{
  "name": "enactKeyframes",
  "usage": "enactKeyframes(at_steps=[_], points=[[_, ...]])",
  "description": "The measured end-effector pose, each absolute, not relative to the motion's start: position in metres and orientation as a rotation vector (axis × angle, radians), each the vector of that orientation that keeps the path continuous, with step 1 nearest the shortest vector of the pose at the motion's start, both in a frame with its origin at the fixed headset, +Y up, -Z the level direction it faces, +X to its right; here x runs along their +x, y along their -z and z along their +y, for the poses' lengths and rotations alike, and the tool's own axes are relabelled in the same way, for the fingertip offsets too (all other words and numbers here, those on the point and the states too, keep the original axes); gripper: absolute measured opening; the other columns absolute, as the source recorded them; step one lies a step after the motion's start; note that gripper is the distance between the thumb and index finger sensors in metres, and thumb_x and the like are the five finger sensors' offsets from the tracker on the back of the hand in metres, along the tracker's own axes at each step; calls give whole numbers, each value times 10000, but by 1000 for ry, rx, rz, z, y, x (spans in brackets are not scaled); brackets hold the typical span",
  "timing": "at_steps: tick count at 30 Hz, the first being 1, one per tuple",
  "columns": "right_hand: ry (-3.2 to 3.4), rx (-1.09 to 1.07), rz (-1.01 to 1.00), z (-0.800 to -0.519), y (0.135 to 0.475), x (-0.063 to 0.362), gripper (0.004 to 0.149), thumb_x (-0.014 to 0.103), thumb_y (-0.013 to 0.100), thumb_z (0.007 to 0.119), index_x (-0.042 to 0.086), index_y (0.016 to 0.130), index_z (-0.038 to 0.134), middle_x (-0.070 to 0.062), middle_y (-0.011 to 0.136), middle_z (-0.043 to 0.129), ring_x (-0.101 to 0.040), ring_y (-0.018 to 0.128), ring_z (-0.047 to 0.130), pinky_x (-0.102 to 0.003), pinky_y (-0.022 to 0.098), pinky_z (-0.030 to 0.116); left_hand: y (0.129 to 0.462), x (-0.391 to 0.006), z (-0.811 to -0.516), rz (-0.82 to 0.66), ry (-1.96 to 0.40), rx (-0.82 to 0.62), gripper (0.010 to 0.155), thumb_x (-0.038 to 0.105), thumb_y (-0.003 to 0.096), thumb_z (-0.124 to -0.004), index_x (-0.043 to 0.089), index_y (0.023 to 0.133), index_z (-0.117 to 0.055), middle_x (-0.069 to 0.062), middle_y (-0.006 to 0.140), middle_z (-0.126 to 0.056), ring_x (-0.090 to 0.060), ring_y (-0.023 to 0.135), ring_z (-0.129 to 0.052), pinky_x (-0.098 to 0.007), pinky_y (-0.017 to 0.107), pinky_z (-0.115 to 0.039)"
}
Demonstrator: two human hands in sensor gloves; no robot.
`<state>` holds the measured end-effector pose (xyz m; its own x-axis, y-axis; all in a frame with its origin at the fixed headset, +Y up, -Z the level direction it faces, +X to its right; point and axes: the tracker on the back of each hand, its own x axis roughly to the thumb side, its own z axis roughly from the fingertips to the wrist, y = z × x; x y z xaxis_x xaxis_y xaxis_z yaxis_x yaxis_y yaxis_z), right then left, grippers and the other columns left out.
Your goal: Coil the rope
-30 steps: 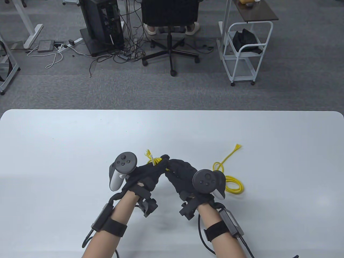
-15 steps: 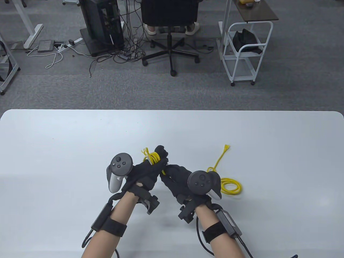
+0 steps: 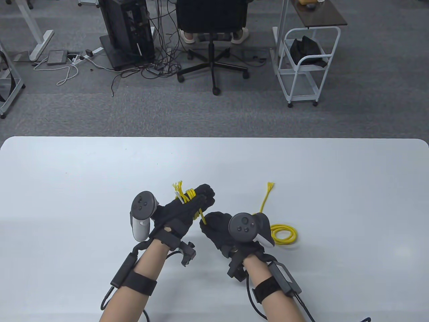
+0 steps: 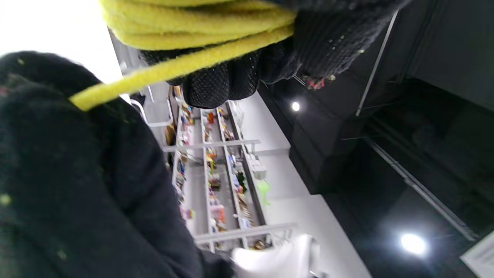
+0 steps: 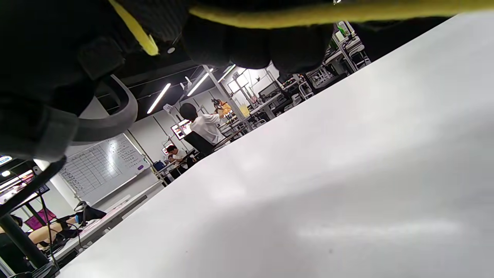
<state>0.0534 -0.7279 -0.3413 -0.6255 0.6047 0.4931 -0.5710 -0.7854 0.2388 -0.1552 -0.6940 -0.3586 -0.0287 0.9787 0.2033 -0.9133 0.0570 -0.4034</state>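
Note:
A yellow rope point(image 3: 284, 234) lies partly looped on the white table point(image 3: 100, 174), its frayed free end point(image 3: 269, 185) pointing away from me. Several turns of the rope are wound around the fingers of my left hand point(image 3: 197, 198), with the other frayed end point(image 3: 177, 186) sticking out beside them. In the left wrist view the turns point(image 4: 193, 23) cross my left fingers point(image 4: 216, 83). My right hand point(image 3: 218, 228) grips the strand that runs from the wound turns down to it. In the right wrist view the rope point(image 5: 308, 13) passes under my curled right fingers point(image 5: 293, 50).
An office chair point(image 3: 211, 40), a white cart point(image 3: 303, 65) and a computer tower with cables point(image 3: 129, 32) stand on the carpet beyond the table's far edge.
My right hand has moved down and toward me, pulling the strand around my left fingers. The loose loops and free end on the table have slid left.

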Motion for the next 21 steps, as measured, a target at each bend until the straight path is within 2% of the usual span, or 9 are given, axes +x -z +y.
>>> enactKeyframes(at_steps=[4,7,13,21], points=[[-2370,706,73,-728,344,61,413,392,601,674,167,945,712,-169,1009,724,-447,829,784,-693,643,566,357,-148,-693,-610,-1614,-251,497,509,601,-657,286,1037,-745,-68,1085,-829,-264,907,-923,-358,684,-752],[-2376,682,73,-729,347,67,417,394,600,675,165,947,710,-170,1011,724,-449,830,783,-697,643,562,355,-141,-694,-654,-1625,-299,529,521,599,-642,242,1030,-770,-110,1047,-868,-290,858,-958,-371,654,-776],[-2403,612,46,-726,353,84,415,389,598,684,166,947,709,-168,1014,721,-451,843,773,-702,647,554,354,-129,-695,-771,-1530,-410,572,552,599,-615,189,972,-853,-154,932,-969,-296,714,-1054,-377,561,-835],[-2429,513,-47,-719,356,102,406,384,589,713,171,935,712,-155,1009,727,-446,850,769,-707,649,548,354,-121,-701,-807,-1301,-630,606,573,611,-571,177,946,-884,-165,886,-1003,-310,674,-1064,-387,546,-832]])
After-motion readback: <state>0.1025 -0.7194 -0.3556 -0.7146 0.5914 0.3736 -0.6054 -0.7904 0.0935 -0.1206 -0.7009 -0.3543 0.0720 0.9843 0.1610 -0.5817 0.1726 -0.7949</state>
